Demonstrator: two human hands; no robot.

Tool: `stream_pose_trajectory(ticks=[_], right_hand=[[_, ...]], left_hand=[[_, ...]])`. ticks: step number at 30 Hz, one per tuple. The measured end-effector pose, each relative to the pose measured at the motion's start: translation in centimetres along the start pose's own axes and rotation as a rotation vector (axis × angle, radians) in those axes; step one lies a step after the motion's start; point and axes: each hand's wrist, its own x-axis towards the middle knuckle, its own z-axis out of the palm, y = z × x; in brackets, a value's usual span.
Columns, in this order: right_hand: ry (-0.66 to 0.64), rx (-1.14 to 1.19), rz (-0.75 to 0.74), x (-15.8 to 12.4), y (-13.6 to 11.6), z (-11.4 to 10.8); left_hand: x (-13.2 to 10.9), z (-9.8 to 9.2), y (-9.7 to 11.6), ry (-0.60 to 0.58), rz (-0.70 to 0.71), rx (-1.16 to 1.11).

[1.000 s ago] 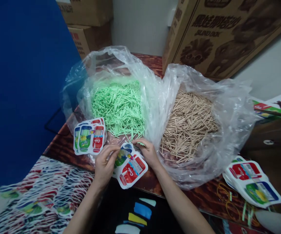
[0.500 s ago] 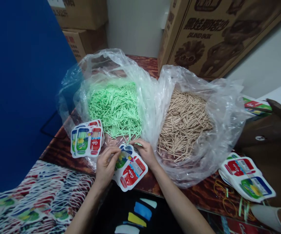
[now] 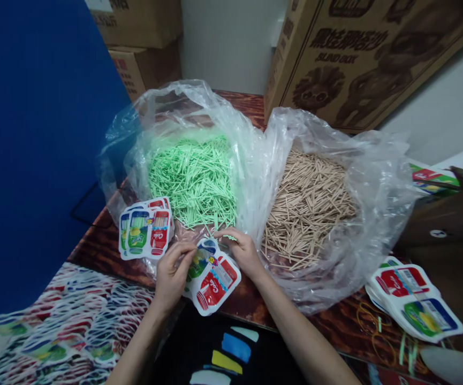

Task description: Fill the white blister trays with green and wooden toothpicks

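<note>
My left hand [image 3: 175,270] pinches the upper edge of a bottle-shaped plastic pouch [image 3: 217,283] printed with red Cola and green lemon pictures. The pouch tilts above the table's front edge. At its upper right, my right hand [image 3: 241,251] is closed around a small bunch of green sticks [image 3: 230,237], whose ends show between the fingers. Its fingertips are close to the pouch; whether they touch it I cannot tell. Just beyond both hands lies a heap of green sticks [image 3: 195,179] in a clear plastic bag [image 3: 247,144]. Left of my left hand rests a stack of similar pouches [image 3: 145,230].
Brown sticks [image 3: 309,206] fill another clear bag [image 3: 379,176] on the right. Further right are more pouches [image 3: 416,299], rubber bands [image 3: 376,326] and a white cup [image 3: 452,363]. Many layered pouches [image 3: 82,315] lie lower left. Cardboard boxes [image 3: 371,64] stand behind, a blue panel [image 3: 42,133] at left.
The view has shifted slightly, so the surroundings sit a little further right. Both hands keep almost the same hold, and the pouch has moved very slightly left.
</note>
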Motion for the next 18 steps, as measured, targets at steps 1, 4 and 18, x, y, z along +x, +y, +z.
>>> stream_pose_trajectory(ticks=[1,4,18], right_hand=[[-0.001,0.003,-0.001,0.00,-0.09,-0.02],[-0.001,0.003,-0.011,-0.03,-0.22,-0.07],[0.002,-0.019,-0.019,-0.22,-0.63,-0.34]], left_hand=[[-0.01,-0.03,-0.01,-0.001,-0.001,0.000],[-0.05,-0.05,-0.11,-0.007,-0.006,-0.004],[-0.06,0.40,-0.16,-0.036,-0.006,-0.008]])
